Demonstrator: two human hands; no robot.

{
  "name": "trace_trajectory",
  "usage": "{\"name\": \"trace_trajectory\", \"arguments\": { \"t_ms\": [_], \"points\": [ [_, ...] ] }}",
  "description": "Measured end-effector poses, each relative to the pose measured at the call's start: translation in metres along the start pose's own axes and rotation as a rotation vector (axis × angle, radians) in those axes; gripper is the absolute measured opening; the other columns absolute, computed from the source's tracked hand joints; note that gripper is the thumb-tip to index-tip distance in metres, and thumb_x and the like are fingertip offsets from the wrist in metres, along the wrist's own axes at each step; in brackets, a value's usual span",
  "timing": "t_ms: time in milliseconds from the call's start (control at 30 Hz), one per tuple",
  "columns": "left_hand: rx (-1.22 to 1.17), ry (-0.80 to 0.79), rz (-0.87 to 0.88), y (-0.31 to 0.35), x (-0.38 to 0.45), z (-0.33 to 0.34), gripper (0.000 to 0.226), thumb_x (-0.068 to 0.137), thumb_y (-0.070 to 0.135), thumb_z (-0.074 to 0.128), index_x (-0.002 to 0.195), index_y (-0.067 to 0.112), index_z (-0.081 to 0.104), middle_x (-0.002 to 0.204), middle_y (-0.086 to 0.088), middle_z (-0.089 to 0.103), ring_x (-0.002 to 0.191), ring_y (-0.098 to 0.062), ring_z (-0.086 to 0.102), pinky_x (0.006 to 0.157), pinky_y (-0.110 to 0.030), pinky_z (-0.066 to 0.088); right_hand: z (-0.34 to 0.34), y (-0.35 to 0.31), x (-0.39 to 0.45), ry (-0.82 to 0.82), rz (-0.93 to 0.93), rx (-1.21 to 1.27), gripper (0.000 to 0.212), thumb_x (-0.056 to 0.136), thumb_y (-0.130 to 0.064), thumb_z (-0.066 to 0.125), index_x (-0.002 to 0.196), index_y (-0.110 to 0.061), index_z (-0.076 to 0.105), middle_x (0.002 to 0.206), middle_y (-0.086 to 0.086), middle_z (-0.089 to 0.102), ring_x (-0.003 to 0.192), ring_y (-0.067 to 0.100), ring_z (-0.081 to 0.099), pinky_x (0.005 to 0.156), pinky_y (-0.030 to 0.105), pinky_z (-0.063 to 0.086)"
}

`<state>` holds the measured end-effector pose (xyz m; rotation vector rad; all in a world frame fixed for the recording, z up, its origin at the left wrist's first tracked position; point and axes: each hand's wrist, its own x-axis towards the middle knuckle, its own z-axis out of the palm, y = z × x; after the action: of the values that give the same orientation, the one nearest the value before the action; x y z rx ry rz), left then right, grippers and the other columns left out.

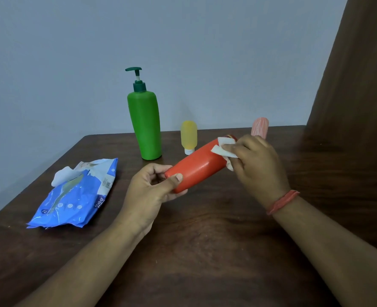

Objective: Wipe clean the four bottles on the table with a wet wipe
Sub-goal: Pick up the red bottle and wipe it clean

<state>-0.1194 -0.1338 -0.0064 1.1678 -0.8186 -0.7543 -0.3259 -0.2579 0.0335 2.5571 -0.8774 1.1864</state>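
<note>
An orange-red bottle [196,166] is held tilted above the table, its base low on the left and its cap end raised to the right. My left hand [150,191] grips the base between thumb and fingers. My right hand [258,165] holds a white wet wipe [224,149] pressed against the bottle's upper end. A tall green pump bottle [145,120] stands upright at the back. To its right stands a small yellow bottle [189,136], cap down. A pink bottle [260,127] stands behind my right hand, its lower part hidden.
A blue wet-wipe pack [77,196] lies on the left of the dark wooden table [205,251], with a white wipe sticking out of its opening. A grey wall is behind the table. A brown curtain [360,85] hangs at the right.
</note>
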Motion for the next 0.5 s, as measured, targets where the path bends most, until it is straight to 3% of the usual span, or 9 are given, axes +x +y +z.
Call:
{"name": "trace_trajectory", "arguments": {
  "t_ms": [67,167,233,333,500],
  "points": [
    [-0.036,-0.025,-0.016,0.000,0.000,0.000,0.062,0.038,0.049,0.101,0.088,0.022,0.076,0.122,-0.013,0.062,0.105,-0.026,0.073,0.076,-0.045,0.063,0.001,-0.001,-0.004,0.005,-0.035,0.005,0.032,0.080,0.000,0.072,0.112,-0.007,0.073,0.096,0.011,0.066,0.087,0.031,0.061,0.071,0.040,0.052],
    [-0.067,-0.034,-0.027,0.001,-0.002,0.001,0.042,0.049,0.036,0.095,0.085,0.022,0.077,0.124,-0.018,0.061,0.105,-0.028,0.073,0.073,-0.042,0.063,0.008,-0.020,-0.010,-0.074,-0.268,0.037,0.036,0.082,-0.004,0.069,0.118,-0.009,0.070,0.098,0.008,0.065,0.090,0.028,0.059,0.074,0.039,0.052],
    [-0.092,-0.017,-0.022,0.001,-0.003,0.001,0.039,0.054,0.029,0.090,0.088,0.017,0.076,0.121,-0.019,0.063,0.102,-0.029,0.074,0.071,-0.039,0.063,0.009,-0.023,-0.007,-0.097,-0.321,0.021,0.037,0.084,-0.008,0.067,0.120,-0.010,0.070,0.097,0.007,0.065,0.089,0.027,0.058,0.072,0.037,0.050],
    [-0.129,-0.017,-0.007,0.002,-0.002,0.000,0.038,0.060,0.022,0.087,0.093,0.010,0.072,0.119,-0.019,0.063,0.100,-0.029,0.075,0.070,-0.040,0.063,0.006,-0.007,0.001,-0.029,-0.162,0.001,0.031,0.082,-0.006,0.068,0.113,-0.007,0.072,0.092,0.009,0.064,0.083,0.029,0.058,0.069,0.040,0.053],
    [-0.088,-0.050,-0.018,0.000,-0.002,0.000,0.035,0.059,0.027,0.094,0.087,0.020,0.075,0.124,-0.016,0.060,0.106,-0.028,0.072,0.075,-0.044,0.063,0.001,0.010,0.001,-0.009,0.014,-0.059,0.034,0.084,-0.002,0.071,0.118,-0.005,0.070,0.094,0.011,0.064,0.085,0.028,0.061,0.073,0.037,0.052]
  ]
}}
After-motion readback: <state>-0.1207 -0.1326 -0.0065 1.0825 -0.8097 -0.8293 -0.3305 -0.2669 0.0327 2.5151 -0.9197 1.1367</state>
